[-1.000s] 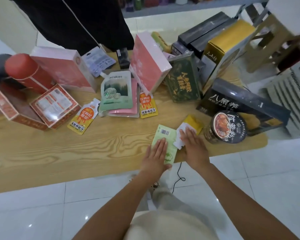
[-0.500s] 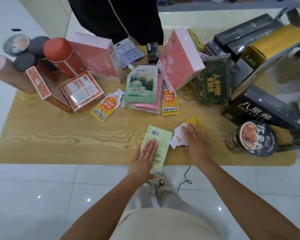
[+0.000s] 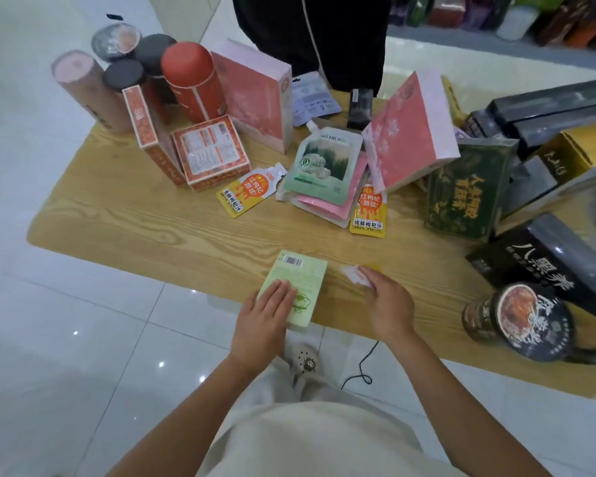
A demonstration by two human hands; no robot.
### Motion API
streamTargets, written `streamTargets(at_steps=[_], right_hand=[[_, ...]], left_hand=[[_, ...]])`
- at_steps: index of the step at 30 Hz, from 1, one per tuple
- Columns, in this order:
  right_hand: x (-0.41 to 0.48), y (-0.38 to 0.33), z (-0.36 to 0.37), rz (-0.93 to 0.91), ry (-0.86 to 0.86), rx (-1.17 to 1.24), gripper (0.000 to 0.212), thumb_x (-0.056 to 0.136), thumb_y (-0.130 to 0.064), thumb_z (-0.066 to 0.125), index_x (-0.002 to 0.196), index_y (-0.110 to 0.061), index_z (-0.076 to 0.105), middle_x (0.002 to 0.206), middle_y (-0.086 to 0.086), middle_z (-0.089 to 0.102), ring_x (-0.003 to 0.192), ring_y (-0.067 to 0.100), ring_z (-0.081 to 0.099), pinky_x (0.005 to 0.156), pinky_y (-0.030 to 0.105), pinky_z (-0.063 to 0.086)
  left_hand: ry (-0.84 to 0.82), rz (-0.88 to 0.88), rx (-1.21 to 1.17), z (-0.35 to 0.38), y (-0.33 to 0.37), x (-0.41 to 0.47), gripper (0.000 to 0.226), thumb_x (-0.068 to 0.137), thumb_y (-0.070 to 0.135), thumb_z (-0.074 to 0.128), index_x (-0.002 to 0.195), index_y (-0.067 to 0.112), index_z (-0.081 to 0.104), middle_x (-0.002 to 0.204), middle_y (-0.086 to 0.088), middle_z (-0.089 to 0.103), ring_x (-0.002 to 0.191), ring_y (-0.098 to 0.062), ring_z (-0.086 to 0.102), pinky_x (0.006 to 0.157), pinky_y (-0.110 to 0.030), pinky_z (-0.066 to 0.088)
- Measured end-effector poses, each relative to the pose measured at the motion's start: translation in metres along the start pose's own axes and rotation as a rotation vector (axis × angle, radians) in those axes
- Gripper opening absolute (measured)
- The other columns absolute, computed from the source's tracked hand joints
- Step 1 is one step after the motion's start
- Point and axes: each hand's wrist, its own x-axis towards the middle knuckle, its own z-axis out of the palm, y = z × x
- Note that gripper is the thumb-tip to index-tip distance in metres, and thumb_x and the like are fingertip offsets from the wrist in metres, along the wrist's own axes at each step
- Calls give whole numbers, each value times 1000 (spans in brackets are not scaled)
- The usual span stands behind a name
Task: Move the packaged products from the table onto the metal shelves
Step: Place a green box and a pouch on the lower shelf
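Now, left hand [image 3: 265, 318]: fingers straight, flat on the green packet [image 3: 300, 273] — pinning it at the table [image 3: 152, 228] edge (likely easier to lift there).
Right hand [image 3: 389, 304]: fingers bent over a sachet [image 3: 353, 273] — whether they grip it is unclear.

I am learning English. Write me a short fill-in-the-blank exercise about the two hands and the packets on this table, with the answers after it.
1. The left hand lies flat on a light ____ packet that bears a barcode.
2. The right hand rests on a small white packet, which lies to the ____ of that packet.
3. Farther back, the pouch with a forest picture lies on top of a ____ pouch.

Missing words: green; right; pink.
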Motion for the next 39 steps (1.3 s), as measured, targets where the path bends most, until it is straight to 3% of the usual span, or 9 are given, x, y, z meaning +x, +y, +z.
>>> streamTargets(at_steps=[3,7,9,15,18,23,27,33,39], right_hand=[[16,-33,-11,78,-72,138,26,97,-25,53,116,-16,68,99,8,72,85,27,66,62,30,42],[28,-80,-14,36,-207,296,28,96,-24,55,117,-11,67,103,10,72,92,27,66,79,36,52],[31,-105,-12,-13,-298,297,28,96,-24,56,117,-9,67,105,10,71,94,25,66,81,35,52],[25,-175,9,-169,-479,254,30,94,-24,59,116,-5,67,109,11,70,99,25,66,90,41,51],[18,-213,22,-248,-565,223,30,93,-25,60,115,-6,67,108,10,71,98,24,66,90,42,52],[-8,-295,48,-390,-724,221,21,92,-25,61,108,-12,69,97,2,69,91,20,67,82,33,54],[-49,-363,81,-561,-858,182,6,93,-25,61,92,-21,66,88,-2,68,81,14,66,64,20,49],[-139,-447,141,-799,-1042,102,14,93,-30,60,97,-19,66,95,2,71,84,17,69,74,27,56],[-248,-495,202,-994,-1263,12,13,91,-33,61,93,-21,65,90,1,69,81,20,69,78,32,56]], left_hand=[[137,-81,-39,-21,-3,-7,43,72,3,52,112,6,65,114,-10,69,106,-27,65,85,-43,55],[230,-271,-76,-55,-5,-19,37,68,0,55,101,9,70,97,-5,71,87,-25,68,73,-32,55],[276,-380,-122,-71,-10,-26,40,65,5,67,103,16,64,92,-1,71,81,-22,65,83,-34,48],[390,-828,-357,-123,-20,-56,43,77,16,76,117,20,59,102,12,60,89,-11,57,73,-23,41],[550,-917,-428,-146,-31,-75,42,78,19,76,113,27,55,108,15,59,92,-5,56,71,-21,48],[759,-1034,-396,-180,-56,-133,31,78,20,78,105,24,63,107,6,64,87,-5,57,67,-24,54],[932,-1180,-405,-201,-77,-193,25,77,22,78,99,26,65,101,14,65,81,4,58,65,-20,52],[1146,-1373,-296,-227,-89,-294,22,78,19,77,97,23,67,91,15,62,78,8,56,63,-9,45],[1325,-1640,-79,-225,-58,-404,25,77,21,78,100,20,70,94,14,63,79,-3,58,70,-23,50]])
